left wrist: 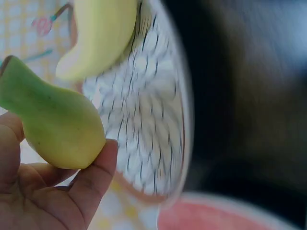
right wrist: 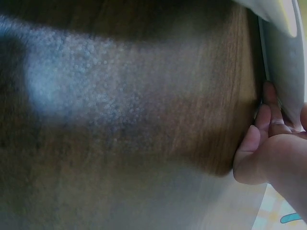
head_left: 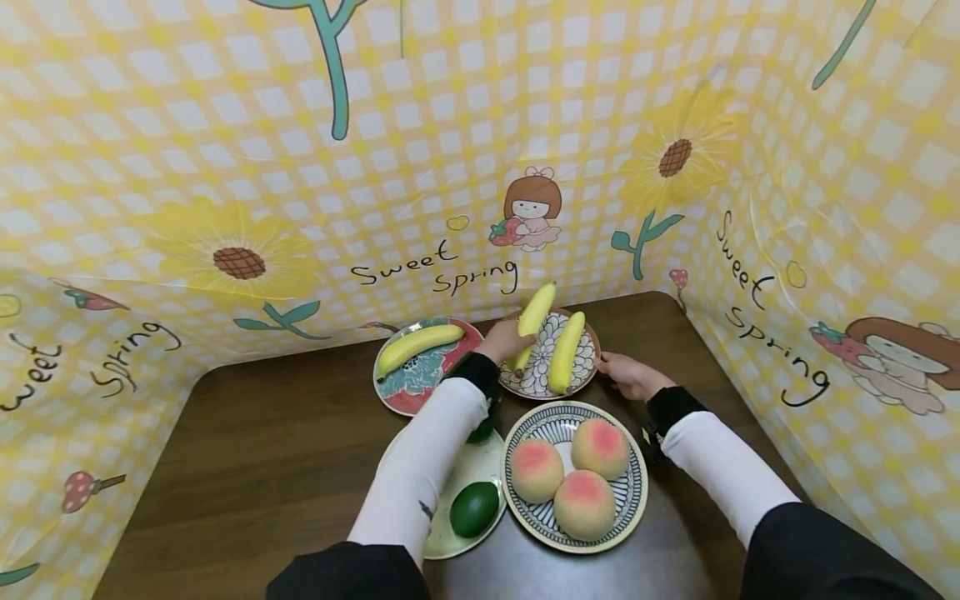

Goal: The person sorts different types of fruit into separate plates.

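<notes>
My left hand (head_left: 504, 340) grips a yellow banana (head_left: 536, 312) with a greenish end, holding it tilted over the white flower-patterned plate (head_left: 545, 348). In the left wrist view the thumb and fingers close round this banana (left wrist: 62, 124). Another banana (head_left: 567, 352) lies on the same plate, to the right of the held one. At the plate's right edge, my right hand (head_left: 633, 377) pinches the rim. The right wrist view shows some fingers (right wrist: 271, 103) lying along the plate's underside; the thumb is mostly cut off by the frame.
A red and teal plate (head_left: 408, 400) bearing one banana (head_left: 420, 346) stands at the left. In front, a striped-rim plate (head_left: 637, 492) holds three peaches (head_left: 583, 504). A pale green plate (head_left: 442, 546) with dark green oval fruit (head_left: 474, 509) is partly behind my left sleeve. Checked cloth (head_left: 420, 200) encloses the table.
</notes>
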`<state>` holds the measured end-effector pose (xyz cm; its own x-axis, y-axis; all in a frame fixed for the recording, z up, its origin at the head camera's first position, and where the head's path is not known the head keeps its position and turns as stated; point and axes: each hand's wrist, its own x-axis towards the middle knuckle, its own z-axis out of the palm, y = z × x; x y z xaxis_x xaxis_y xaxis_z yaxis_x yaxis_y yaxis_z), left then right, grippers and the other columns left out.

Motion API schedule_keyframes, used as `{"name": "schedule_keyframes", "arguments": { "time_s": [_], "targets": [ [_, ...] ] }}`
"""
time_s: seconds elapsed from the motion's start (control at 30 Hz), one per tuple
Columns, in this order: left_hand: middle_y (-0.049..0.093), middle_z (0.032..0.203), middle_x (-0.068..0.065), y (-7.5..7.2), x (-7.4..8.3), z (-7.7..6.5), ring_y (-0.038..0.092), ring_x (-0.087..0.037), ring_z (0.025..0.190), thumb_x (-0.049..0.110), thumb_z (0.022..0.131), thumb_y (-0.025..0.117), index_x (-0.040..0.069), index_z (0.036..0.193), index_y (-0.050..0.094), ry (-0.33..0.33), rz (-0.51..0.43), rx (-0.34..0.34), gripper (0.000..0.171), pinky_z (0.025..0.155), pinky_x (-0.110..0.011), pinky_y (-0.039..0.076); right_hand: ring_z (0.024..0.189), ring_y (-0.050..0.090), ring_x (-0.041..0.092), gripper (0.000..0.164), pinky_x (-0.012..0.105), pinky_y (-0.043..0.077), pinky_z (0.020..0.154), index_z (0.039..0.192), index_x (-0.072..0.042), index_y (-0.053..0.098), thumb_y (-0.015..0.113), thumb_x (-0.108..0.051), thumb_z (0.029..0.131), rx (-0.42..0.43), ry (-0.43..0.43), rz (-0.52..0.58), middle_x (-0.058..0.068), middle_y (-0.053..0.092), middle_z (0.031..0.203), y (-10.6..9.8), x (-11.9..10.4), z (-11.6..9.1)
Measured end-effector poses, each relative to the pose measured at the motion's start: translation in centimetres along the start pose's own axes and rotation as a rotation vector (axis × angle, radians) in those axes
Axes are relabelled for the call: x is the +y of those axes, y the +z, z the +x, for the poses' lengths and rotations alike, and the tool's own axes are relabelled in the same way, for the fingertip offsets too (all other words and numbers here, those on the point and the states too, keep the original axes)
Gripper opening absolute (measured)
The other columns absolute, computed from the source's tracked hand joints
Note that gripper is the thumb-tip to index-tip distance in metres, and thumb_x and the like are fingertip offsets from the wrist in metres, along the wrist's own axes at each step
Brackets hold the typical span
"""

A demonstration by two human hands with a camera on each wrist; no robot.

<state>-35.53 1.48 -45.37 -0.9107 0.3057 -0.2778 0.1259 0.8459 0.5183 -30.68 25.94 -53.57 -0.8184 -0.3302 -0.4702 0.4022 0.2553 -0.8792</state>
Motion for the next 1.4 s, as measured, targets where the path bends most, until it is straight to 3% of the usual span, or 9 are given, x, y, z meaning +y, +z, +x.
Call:
{"name": "schedule_keyframes", "arguments": {
  "time_s": [0.07,0.2,0.4,0.53,0.63,0.77,0.93,1.03,1.4],
  "targets": [
    [0.071,0.101,-0.019,1.3,0.2,0.9,0.069,-0.026,0.08,0.031,0.102,0.059,-0.004,0.118,0.064,-0.026,0.021,-0.02,0.039,0.078,-0.034,0.056,0.141,0.03,0.037,0.059,0.058,0.021,0.122,0.159,0.002,0.019,0.034,-0.03,0.112,-0.022,-0.044,0.011,0.026,0.035,0.149,-1.1,2.0,1.9],
    [0.066,0.084,-0.011,6.3,-3.8,6.6,0.063,-0.019,0.066,0.042,0.099,0.059,0.002,0.101,0.064,-0.038,0.057,0.0,0.041,0.064,-0.03,0.052,0.143,0.032,0.033,0.065,0.056,0.025,0.121,0.161,-0.007,0.022,0.043,-0.039,0.109,-0.042,-0.055,0.028,0.019,0.037,0.154,-2.7,4.9,5.1],
    [0.063,0.075,-0.004,13.0,-9.5,14.6,0.061,-0.017,0.06,0.05,0.097,0.059,0.01,0.09,0.062,-0.052,0.038,0.009,0.041,0.059,-0.029,0.049,0.156,0.005,0.044,0.06,0.062,0.007,0.128,0.161,0.007,-0.001,0.023,-0.019,0.113,0.019,0.033,0.021,0.031,0.007,0.166,0.7,-1.2,-0.9],
    [0.067,0.082,-0.008,9.8,-5.6,9.6,0.065,-0.019,0.066,0.048,0.098,0.061,0.006,0.094,0.065,-0.092,0.014,-0.037,0.042,0.065,-0.032,0.053,0.154,0.009,0.042,0.058,0.06,0.008,0.128,0.16,0.01,0.002,0.023,-0.016,0.112,0.028,0.025,0.03,0.032,0.011,0.164,1.0,-1.9,-1.5],
    [0.066,0.081,-0.011,9.2,-4.7,8.2,0.063,-0.021,0.066,0.053,0.098,0.057,0.004,0.091,0.064,-0.051,-0.007,-0.038,0.05,0.064,-0.031,0.051,0.154,0.009,0.04,0.058,0.06,0.008,0.128,0.161,0.007,0.002,0.023,-0.018,0.113,0.031,0.029,0.038,0.03,0.012,0.165,0.7,-0.9,-0.6],
    [0.065,0.085,-0.011,9.9,-5.2,8.8,0.061,-0.02,0.067,0.056,0.099,0.055,0.003,0.093,0.064,-0.034,-0.044,-0.074,0.053,0.064,-0.03,0.049,0.156,0.006,0.041,0.058,0.06,0.007,0.128,0.161,0.006,0.001,0.023,-0.018,0.113,0.027,0.032,0.043,0.03,0.008,0.167,0.8,-1.0,-0.7],
    [0.063,0.088,-0.01,5.6,0.1,1.6,0.053,-0.015,0.063,0.035,0.103,0.056,0.0,0.103,0.065,-0.089,-0.091,-0.093,0.035,0.061,-0.024,0.044,0.157,0.005,0.042,0.058,0.06,0.007,0.128,0.161,0.007,0.001,0.022,-0.018,0.113,0.034,0.024,0.044,0.031,0.007,0.167,0.6,-1.0,-0.7],
    [0.06,0.083,-0.008,4.7,1.2,-0.3,0.049,-0.011,0.06,0.034,0.103,0.054,0.001,0.099,0.064,-0.065,-0.072,-0.059,0.034,0.058,-0.019,0.039,0.156,0.006,0.041,0.059,0.06,0.008,0.128,0.161,0.007,0.001,0.022,-0.018,0.113,0.033,0.023,0.04,0.031,0.008,0.167,0.5,-1.1,-0.6],
    [0.067,0.095,-0.014,5.2,0.3,0.8,0.062,-0.019,0.074,0.033,0.101,0.057,-0.001,0.112,0.065,-0.077,-0.135,-0.093,0.037,0.074,-0.029,0.051,0.155,0.008,0.04,0.059,0.057,0.011,0.126,0.161,0.005,0.0,0.023,-0.018,0.113,0.041,0.034,0.029,0.029,0.005,0.169,0.5,-0.8,-0.4]
  ]
}}
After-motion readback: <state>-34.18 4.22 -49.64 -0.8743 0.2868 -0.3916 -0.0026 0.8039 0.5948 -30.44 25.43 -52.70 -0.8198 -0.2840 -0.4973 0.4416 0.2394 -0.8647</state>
